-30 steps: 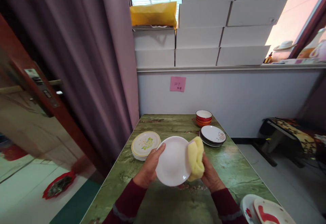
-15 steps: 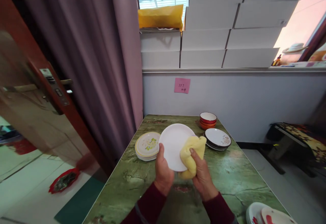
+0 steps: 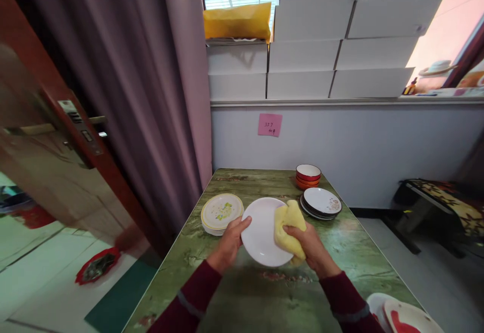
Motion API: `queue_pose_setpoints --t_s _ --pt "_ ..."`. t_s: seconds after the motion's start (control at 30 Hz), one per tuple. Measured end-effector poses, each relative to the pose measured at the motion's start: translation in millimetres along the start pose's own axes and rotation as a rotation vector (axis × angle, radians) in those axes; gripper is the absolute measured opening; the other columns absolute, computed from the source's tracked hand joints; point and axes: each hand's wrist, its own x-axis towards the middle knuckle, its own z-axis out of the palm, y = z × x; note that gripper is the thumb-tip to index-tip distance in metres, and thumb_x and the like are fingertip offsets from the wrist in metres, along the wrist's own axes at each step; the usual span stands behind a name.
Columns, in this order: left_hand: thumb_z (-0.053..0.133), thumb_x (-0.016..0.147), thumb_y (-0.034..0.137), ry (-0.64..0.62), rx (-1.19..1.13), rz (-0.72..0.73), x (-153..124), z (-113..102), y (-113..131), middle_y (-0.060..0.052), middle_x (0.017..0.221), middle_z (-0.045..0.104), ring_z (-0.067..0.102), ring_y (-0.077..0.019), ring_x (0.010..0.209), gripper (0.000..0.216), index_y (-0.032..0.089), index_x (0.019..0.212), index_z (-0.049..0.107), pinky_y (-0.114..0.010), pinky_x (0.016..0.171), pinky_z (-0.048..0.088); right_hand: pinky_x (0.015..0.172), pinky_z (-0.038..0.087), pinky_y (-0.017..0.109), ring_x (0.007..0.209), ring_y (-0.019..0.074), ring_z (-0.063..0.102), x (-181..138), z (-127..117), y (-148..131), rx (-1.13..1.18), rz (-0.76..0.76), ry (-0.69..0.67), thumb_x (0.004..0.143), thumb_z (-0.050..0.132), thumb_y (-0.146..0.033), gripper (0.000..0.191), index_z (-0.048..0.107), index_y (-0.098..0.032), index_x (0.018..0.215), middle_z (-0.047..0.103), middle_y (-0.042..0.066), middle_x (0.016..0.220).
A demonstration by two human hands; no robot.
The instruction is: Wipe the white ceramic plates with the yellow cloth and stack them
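Observation:
A plain white plate [image 3: 260,234] is held up over the table, its face tilted toward me. My left hand [image 3: 230,242] grips its left rim, thumb on the face and fingers behind. My right hand [image 3: 310,247] is closed on a yellow cloth [image 3: 289,227], which is folded over the plate's right edge and lies against its face. The right thumb presses on the cloth; the other right fingers are mostly hidden. Just left of the held plate sits a stack of cream plates [image 3: 222,211] with yellow rims and a floral print.
White plates with dark rims [image 3: 321,202] are stacked at the right, in front of red and orange bowls [image 3: 308,174]. Red-patterned dishes [image 3: 406,318] lie at the near right corner of the green marbled table [image 3: 196,277]. A door [image 3: 79,116] stands at the left.
The plate has moved slightly down and right. My left hand has shifted to a higher grip on its left rim, and my right hand has moved right with the cloth along its right side.

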Motion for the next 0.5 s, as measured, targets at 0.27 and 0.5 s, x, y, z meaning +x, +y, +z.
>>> queue_pose_setpoints --t_s 0.27,0.5 --pt "0.069 0.084 0.033 -0.024 -0.127 -0.169 3.6 10.1 -8.0 -0.017 0.094 0.078 0.074 -0.03 0.085 0.037 0.007 0.11 0.069 -0.04 0.083 0.057 0.065 0.051 0.031 0.074 0.0205 0.065 10.8 -5.9 -52.2 -0.227 0.067 -0.394 0.061 0.078 -0.026 0.044 0.068 -0.015 0.103 0.072 0.004 0.087" --pt "0.064 0.087 0.027 0.166 -0.438 -0.103 8.7 33.2 -12.7 -0.018 0.105 0.076 0.07 -0.0335 0.104 0.045 0.006 0.126 0.06 -0.047 0.096 0.054 0.071 0.055 0.034 0.078 0.024 0.069 3.0 2.7 -27.5 0.12 0.03 -0.166 0.058 0.085 -0.032 0.056 0.065 -0.012 0.107 0.074 0.009 0.091"
